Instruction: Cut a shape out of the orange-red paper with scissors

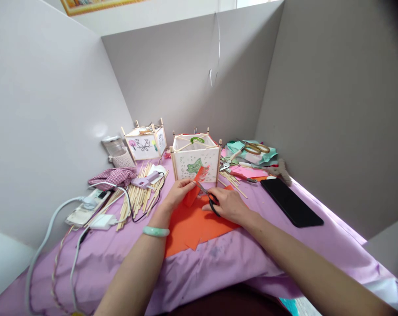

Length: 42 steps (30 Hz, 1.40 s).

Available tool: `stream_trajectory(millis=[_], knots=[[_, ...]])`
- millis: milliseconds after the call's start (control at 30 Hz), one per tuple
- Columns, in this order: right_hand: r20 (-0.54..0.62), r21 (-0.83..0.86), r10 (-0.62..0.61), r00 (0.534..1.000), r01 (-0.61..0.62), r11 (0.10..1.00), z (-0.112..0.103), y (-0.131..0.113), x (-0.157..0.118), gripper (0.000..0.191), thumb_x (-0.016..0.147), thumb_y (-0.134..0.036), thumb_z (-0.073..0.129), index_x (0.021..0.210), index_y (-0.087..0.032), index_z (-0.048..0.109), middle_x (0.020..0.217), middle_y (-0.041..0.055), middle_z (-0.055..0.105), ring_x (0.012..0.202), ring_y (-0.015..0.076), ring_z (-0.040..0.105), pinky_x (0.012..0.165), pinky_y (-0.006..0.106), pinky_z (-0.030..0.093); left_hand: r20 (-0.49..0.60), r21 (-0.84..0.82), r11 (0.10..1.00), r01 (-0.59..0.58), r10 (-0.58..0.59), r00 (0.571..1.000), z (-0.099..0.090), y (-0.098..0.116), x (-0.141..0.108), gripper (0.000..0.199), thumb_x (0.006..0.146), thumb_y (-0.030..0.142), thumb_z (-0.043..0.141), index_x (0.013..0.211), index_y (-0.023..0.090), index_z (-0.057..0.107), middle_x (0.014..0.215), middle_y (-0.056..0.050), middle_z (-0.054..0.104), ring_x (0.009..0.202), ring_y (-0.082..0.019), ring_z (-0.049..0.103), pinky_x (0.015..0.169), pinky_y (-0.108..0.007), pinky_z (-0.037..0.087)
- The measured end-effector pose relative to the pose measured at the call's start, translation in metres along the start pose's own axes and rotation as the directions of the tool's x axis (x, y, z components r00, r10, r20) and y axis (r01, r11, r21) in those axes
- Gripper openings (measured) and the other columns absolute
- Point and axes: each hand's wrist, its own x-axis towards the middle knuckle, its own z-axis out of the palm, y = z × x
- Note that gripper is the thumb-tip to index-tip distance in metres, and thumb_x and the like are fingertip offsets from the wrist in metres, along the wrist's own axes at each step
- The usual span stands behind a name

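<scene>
Pinched in my left hand (180, 193) is a folded orange paper strip (192, 195) whose upper end is cut into a fringe. My right hand (230, 204) is closed on black-handled scissors (213, 202); their blades point up and left, at the strip's edge by my left fingertips. Under both hands lies a larger orange paper sheet (202, 228) with a notched front edge. Just beyond the hands stands a square lantern (196, 160) of sticks and white panels, with a green drawing on its front and a green loop on top.
A second lantern (146, 142) stands back left, near a glass jar (115, 149). Wooden sticks (136, 197), a glue gun (146, 179) and a power strip (88, 210) with cables lie left. At right are a black phone (291, 202), pliers (243, 176) and gold-handled scissors (256, 148).
</scene>
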Motion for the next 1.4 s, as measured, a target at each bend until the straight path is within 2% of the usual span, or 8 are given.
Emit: stream_trajectory(millis=[233, 633, 967, 1400], knots=[[0.004, -0.017, -0.004, 1.0, 0.004, 1.0, -0.0004, 0.0, 0.0009, 0.043, 0.074, -0.053, 0.062, 0.099, -0.019, 0.057, 0.088, 0.0046, 0.064, 0.074, 0.0163, 0.059, 0.062, 0.025, 0.035, -0.067, 0.036, 0.999, 0.019, -0.017, 0.998, -0.0003, 0.003, 0.0006, 0.037, 0.07, 0.045, 0.065, 0.083, 0.011, 0.061, 0.071, -0.005, 0.067, 0.06, -0.017, 0.063, 0.059, -0.027, 0.05], [0.02, -0.023, 0.006, 1.0, -0.005, 1.0, -0.0011, -0.0024, 0.001, 0.044, 0.076, -0.054, 0.06, 0.103, -0.019, 0.057, 0.091, 0.0054, 0.065, 0.079, 0.0181, 0.06, 0.066, 0.026, 0.038, -0.043, 0.019, 0.999, 0.029, -0.028, 0.999, 0.0033, 0.0054, -0.0014, 0.039, 0.068, 0.047, 0.065, 0.085, 0.013, 0.06, 0.073, -0.005, 0.068, 0.062, -0.018, 0.065, 0.06, -0.027, 0.05], [0.023, -0.005, 0.011, 1.0, -0.011, 1.0, -0.001, -0.0023, 0.001, 0.041, 0.077, -0.053, 0.06, 0.1, -0.019, 0.058, 0.089, 0.0052, 0.066, 0.078, 0.0183, 0.061, 0.065, 0.026, 0.039, -0.018, 0.008, 1.0, 0.014, -0.014, 1.0, 0.0012, 0.002, -0.0004, 0.036, 0.072, 0.045, 0.063, 0.086, 0.012, 0.058, 0.074, -0.004, 0.067, 0.063, -0.017, 0.065, 0.062, -0.027, 0.051], [0.029, 0.02, 0.021, 0.999, -0.022, 1.0, -0.0034, -0.0035, 0.0002, 0.039, 0.076, -0.051, 0.061, 0.099, -0.019, 0.058, 0.088, 0.0045, 0.065, 0.075, 0.0164, 0.06, 0.062, 0.024, 0.037, -0.016, -0.02, 0.999, 0.042, -0.043, 0.999, 0.0034, 0.0041, -0.0026, 0.036, 0.07, 0.045, 0.065, 0.085, 0.013, 0.057, 0.077, -0.007, 0.068, 0.065, -0.019, 0.066, 0.061, -0.029, 0.051]])
